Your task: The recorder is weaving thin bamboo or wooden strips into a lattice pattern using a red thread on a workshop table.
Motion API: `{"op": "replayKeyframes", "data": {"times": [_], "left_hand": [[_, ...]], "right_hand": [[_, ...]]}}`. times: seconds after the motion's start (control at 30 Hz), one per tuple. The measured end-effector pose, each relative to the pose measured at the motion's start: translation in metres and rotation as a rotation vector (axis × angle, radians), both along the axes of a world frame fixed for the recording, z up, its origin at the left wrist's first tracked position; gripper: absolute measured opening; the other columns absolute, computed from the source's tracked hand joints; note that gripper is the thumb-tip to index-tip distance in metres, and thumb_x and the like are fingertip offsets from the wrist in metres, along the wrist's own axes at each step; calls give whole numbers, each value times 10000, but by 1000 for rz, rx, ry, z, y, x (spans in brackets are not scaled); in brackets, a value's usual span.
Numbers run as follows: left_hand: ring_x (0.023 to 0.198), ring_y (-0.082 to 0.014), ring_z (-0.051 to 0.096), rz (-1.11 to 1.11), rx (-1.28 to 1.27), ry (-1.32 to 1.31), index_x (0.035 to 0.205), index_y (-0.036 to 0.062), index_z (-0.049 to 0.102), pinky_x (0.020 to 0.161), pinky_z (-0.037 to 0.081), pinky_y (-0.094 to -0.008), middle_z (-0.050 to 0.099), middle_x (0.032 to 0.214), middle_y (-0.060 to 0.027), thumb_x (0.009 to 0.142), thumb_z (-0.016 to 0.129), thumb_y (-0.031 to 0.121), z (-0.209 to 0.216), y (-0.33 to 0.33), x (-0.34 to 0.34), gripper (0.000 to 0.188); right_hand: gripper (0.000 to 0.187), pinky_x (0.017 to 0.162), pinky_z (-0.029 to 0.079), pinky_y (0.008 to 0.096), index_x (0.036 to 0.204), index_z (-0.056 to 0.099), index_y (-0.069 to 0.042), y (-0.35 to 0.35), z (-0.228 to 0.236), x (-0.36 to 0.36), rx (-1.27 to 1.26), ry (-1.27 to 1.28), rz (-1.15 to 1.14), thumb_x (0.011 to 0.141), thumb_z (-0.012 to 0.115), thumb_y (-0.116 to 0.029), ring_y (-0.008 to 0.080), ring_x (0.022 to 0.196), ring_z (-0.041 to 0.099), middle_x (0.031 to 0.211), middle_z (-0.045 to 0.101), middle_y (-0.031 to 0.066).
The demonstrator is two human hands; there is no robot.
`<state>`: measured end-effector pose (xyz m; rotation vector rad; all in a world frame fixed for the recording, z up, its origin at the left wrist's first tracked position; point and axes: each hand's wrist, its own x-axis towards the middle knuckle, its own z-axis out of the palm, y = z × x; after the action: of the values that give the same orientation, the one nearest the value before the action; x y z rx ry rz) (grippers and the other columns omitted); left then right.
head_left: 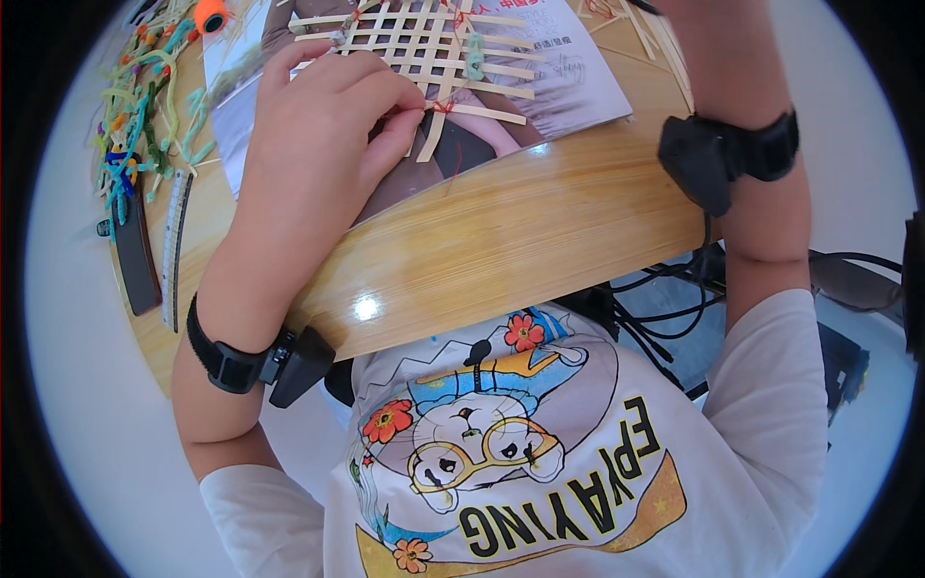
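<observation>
A lattice of pale flat strips (417,48), woven over and under like bamboo splints, lies on a large printed sheet (597,101). Thumb and forefinger of my left hand (332,106) pinch its near edge, beside a red thread (440,108) tied around a crossing. The thread's loose end hangs down over the sheet. A pale green clip (474,56) sits on the lattice's right side. My right hand (711,13) is raised at the upper edge, blurred and mostly cut off, its fingers hidden. A dark curved object beside it is too cropped to name.
Tangled coloured fuzzy stems (145,82) and an orange spool (210,14) lie at the far left. Nearer are a ruler (175,250) and a dark brown bar (135,252). Loose strips (660,43) lie at upper right. Black cables (665,318) hang beyond the wooden table's (501,231) near edge.
</observation>
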<state>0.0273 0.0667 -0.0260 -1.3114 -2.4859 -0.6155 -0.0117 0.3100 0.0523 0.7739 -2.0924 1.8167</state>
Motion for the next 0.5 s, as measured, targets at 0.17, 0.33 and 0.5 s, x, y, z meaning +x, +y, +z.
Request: {"op": "replayKeyframes", "data": {"times": [0.17, 0.33, 0.5], "left_hand": [[903, -234, 660, -8, 18, 34, 895, 93, 708, 1057, 426, -438, 692, 891, -33, 844, 743, 110, 1, 0, 0, 65], [896, -241, 658, -20, 20, 71, 892, 94, 696, 1041, 435, -435, 677, 875, -37, 840, 739, 111, 0, 1, 0, 69], [926, -223, 667, -9, -17, 46, 919, 90, 707, 1084, 412, -440, 707, 930, -17, 854, 756, 108, 1, 0, 1, 83]], "right_hand": [[123, 719, 523, 282, 988, 736, -30, -4, -18, 21, 664, -426, -18, 943, 719, -144, 107, 783, 629, 895, 706, 47], [135, 723, 514, 327, 957, 718, 4, -9, -42, 26, 723, -214, 123, 907, 701, -120, 225, 822, 643, 916, 675, 124], [132, 760, 513, 355, 966, 706, 14, -3, -50, 25, 736, -257, 143, 906, 680, -101, 267, 849, 634, 922, 660, 151]]}}
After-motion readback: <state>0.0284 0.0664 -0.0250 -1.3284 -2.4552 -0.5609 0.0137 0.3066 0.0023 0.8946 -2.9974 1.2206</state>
